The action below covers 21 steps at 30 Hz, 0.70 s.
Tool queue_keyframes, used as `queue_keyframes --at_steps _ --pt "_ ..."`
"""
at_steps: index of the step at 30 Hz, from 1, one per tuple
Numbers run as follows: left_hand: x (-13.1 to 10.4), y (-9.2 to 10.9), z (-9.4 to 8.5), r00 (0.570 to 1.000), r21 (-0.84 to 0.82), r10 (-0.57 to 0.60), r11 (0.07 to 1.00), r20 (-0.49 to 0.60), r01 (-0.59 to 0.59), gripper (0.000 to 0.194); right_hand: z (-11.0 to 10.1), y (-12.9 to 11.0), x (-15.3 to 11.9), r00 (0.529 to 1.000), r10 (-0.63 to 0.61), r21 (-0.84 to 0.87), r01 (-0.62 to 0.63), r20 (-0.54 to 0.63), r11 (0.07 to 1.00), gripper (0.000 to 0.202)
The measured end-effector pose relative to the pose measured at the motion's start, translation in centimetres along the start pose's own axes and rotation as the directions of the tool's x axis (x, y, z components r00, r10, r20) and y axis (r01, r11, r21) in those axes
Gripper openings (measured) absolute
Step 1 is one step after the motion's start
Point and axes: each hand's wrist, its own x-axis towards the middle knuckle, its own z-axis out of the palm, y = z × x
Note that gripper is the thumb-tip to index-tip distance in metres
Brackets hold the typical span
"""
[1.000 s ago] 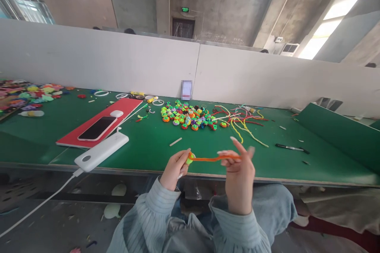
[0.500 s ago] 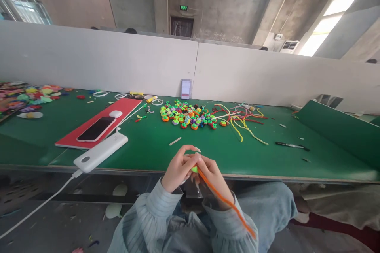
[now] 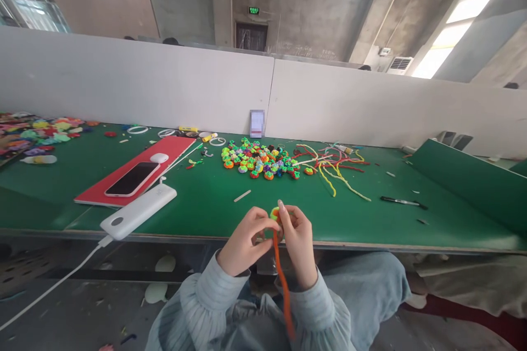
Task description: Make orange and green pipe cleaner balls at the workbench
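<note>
My right hand (image 3: 297, 236) pinches a small green and orange fuzzy piece (image 3: 275, 213) over the table's front edge. From that piece an orange fuzzy strip (image 3: 281, 274) hangs down between my forearms. My left hand (image 3: 250, 237) is just left of it, its fingertips closed on the top of the orange strip. Beyond my hands lies a heap of small colorful fuzzy pieces (image 3: 263, 162). Right of the heap are loose fuzzy stems (image 3: 335, 167) in yellow, red and white.
On the left, a white power bank (image 3: 140, 211) with a cable lies beside a phone (image 3: 132, 179) on a red folder (image 3: 96, 189). A black pen (image 3: 401, 201) is at the right. A small screen (image 3: 257, 123) leans against the white partition (image 3: 185, 85).
My hands have moved slightly apart, and the green and orange piece has come up into view. The orange strip has swung from over my right forearm to hang nearly straight down.
</note>
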Motion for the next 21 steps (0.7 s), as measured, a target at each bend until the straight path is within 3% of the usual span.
queue_keyframes --at_steps 5,9,15,21 --pt "0.23 -0.03 -0.03 0.997 -0.068 -0.033 0.997 -0.068 0.028 0.013 -0.65 0.01 0.11 0.986 0.046 0.07 -0.058 0.161 0.996 0.035" --pt "0.28 -0.35 -0.1 0.988 -0.141 -0.061 0.989 -0.14 0.041 0.014 -0.75 0.12 0.16 0.985 0.072 0.121 -0.091 0.155 0.988 0.033" --pt "0.53 -0.32 0.09 0.971 -0.114 -0.125 0.988 -0.203 0.103 0.015 -0.42 -0.3 -0.25 0.989 0.038 0.074 -0.048 0.141 0.996 0.036" --pt "0.75 -0.09 0.2 0.963 -0.09 -0.135 0.989 -0.231 0.117 0.015 -0.86 -0.8 -0.64 0.95 -0.031 0.043 0.018 0.311 0.999 0.042"
